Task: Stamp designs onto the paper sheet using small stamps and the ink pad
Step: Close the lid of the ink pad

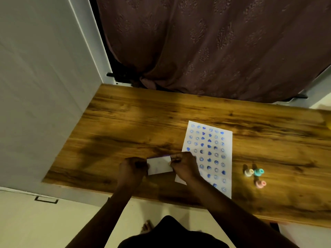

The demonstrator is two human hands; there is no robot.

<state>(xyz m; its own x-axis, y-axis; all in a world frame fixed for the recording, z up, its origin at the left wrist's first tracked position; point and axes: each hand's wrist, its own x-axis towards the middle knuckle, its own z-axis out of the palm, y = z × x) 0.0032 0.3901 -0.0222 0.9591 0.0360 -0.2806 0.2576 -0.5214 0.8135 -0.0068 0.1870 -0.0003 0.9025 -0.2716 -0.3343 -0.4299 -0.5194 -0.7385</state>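
Note:
A white paper sheet (211, 151) lies on the wooden table (125, 122), covered with rows of blue smiley and heart prints. Left of it, both hands hold a small white ink pad case (159, 165) with a purple edge. My left hand (132, 169) grips its left end, my right hand (184, 167) pinches its right end and covers the sheet's lower left corner. Three small stamps stand to the right of the sheet: a cream one (249, 172), a teal one (258, 171) and a pink one (260, 184).
A white wall panel (44, 86) borders the table on the left. A dark patterned curtain (215, 42) hangs behind the far edge. A yellow object (328, 125) shows at the right frame edge. A bare foot (146, 226) rests on the floor below the table's front edge.

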